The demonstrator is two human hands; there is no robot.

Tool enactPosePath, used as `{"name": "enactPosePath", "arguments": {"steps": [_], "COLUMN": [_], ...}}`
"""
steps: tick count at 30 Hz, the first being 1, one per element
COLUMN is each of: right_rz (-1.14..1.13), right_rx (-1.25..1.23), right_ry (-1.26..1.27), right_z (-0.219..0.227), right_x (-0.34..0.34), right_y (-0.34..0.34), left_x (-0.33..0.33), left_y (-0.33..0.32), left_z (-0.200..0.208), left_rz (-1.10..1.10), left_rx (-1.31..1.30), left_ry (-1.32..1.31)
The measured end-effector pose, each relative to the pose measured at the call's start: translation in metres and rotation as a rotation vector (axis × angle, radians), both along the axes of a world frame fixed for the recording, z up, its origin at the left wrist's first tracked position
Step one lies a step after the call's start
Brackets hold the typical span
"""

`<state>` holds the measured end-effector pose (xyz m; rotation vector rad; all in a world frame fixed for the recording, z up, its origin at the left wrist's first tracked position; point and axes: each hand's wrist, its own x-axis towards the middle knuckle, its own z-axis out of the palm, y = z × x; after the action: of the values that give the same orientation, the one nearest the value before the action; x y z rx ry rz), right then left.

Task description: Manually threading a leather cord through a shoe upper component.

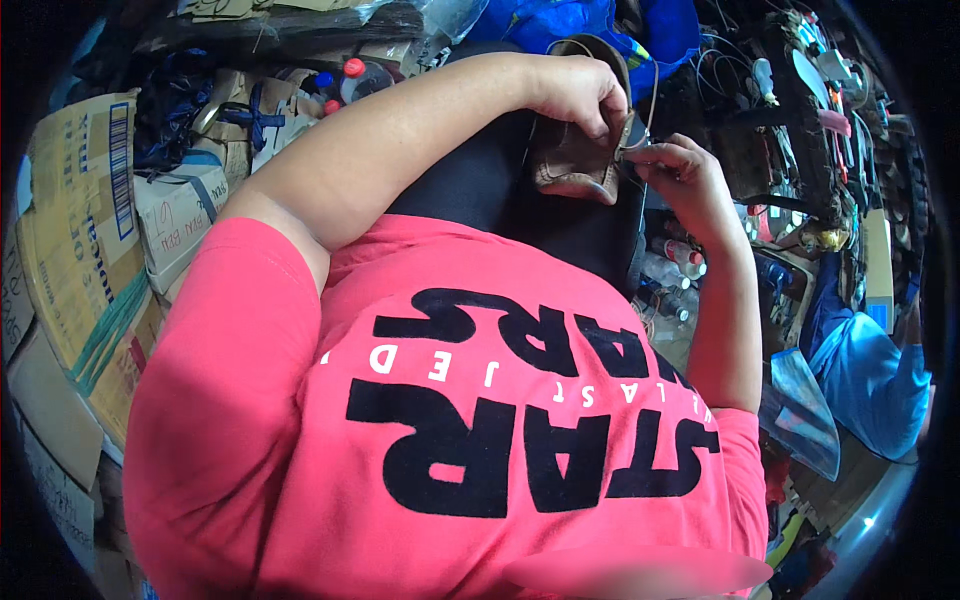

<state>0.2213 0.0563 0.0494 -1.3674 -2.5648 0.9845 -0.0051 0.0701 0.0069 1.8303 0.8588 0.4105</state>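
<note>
A brown leather shoe [566, 165] rests on my dark-clothed lap, with a stitched seam along its near end. My left hand [582, 92] reaches over from the left and is closed on the shoe's upper edge, fingers curled into its opening. Close by on the right, my right hand [683, 172] pinches at the shoe's side edge. Whatever lies between its fingertips is too small to make out. A pale thread or cord [653, 98] runs upward beside the shoe. Part of the shoe is hidden under my left hand.
Cardboard boxes [75, 240] stack up at the left, near a white carton [180, 215]. Bottles [365, 78] stand beyond my left arm; more bottles [675, 265] lie by my right forearm. A blue bag [560, 20] sits ahead. Cluttered shelving and a blue-sleeved person [870, 375] are at right.
</note>
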Motion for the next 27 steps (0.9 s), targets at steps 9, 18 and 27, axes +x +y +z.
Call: {"name": "enactPosePath", "arguments": {"steps": [9, 18, 27], "right_rz": [-0.169, -0.107, 0.044], "right_rx": [-0.657, -0.389, 0.064], "right_ry": [0.485, 0.398, 0.066], "right_z": [-0.052, -0.046, 0.001], "right_x": [0.041, 0.011, -0.010], "right_y": [0.026, 0.008, -0.003], "left_x": [0.023, 0.003, -0.186], "left_y": [0.018, 0.008, -0.062], "left_z": [0.001, 0.007, 0.090], "left_rz": [-0.085, -0.026, 0.800], "left_rx": [0.061, 0.343, -0.122], "left_ry": [0.002, 0.151, -0.027]}}
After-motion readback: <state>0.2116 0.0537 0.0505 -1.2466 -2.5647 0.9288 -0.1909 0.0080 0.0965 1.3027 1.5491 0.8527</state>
